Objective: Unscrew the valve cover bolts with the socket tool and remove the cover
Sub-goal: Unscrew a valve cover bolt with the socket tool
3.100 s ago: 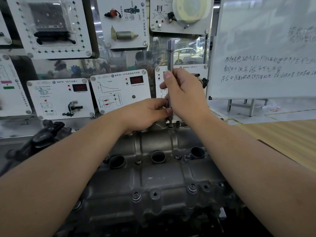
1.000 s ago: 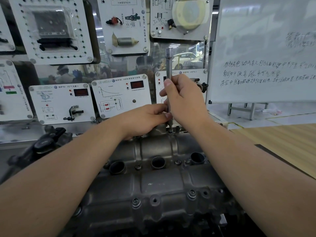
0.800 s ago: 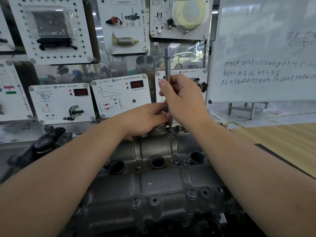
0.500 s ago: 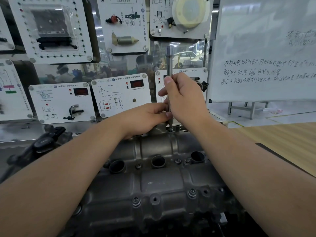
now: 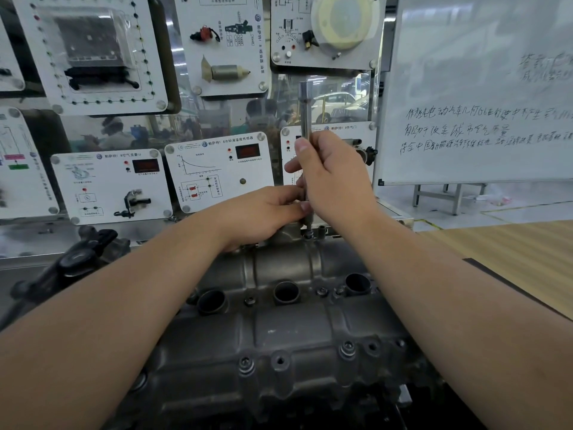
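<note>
A grey cast valve cover (image 5: 288, 330) lies in front of me, with three round plug holes and several bolts along its edges. A slim steel socket tool (image 5: 305, 110) stands upright on a bolt (image 5: 308, 234) at the cover's far edge. My right hand (image 5: 335, 178) grips the tool's shaft, thumb up along it. My left hand (image 5: 263, 212) pinches the lower end of the shaft just above the bolt. The tool's tip is partly hidden by my fingers.
White training panels (image 5: 217, 169) with sensors and displays stand right behind the engine. A whiteboard (image 5: 477, 88) with handwriting is at the right, above a wooden tabletop (image 5: 511, 259). A black engine part (image 5: 74, 262) sticks out at the left.
My right fingers have shifted on the shaft, as in turning it. The tool stays upright on the same bolt; my left hand has kept its place.
</note>
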### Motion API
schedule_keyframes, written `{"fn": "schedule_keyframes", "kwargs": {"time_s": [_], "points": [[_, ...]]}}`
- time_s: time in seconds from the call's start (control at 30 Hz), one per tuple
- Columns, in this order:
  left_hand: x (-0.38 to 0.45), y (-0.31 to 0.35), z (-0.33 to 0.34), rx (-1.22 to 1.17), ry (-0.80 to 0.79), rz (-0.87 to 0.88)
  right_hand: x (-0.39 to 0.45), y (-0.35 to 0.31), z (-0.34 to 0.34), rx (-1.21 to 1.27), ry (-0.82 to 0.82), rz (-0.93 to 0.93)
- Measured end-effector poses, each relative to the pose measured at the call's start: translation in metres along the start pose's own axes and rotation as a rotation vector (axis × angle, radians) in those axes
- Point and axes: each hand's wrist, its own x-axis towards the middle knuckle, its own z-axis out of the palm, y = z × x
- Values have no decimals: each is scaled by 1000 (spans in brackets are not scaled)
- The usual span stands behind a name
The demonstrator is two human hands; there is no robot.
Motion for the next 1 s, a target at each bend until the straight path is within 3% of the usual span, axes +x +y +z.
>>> {"fn": "schedule_keyframes", "kwargs": {"time_s": [1.0], "points": [[2,-1,0,-5,-10,5,1,1,0,32,-2,-24]]}}
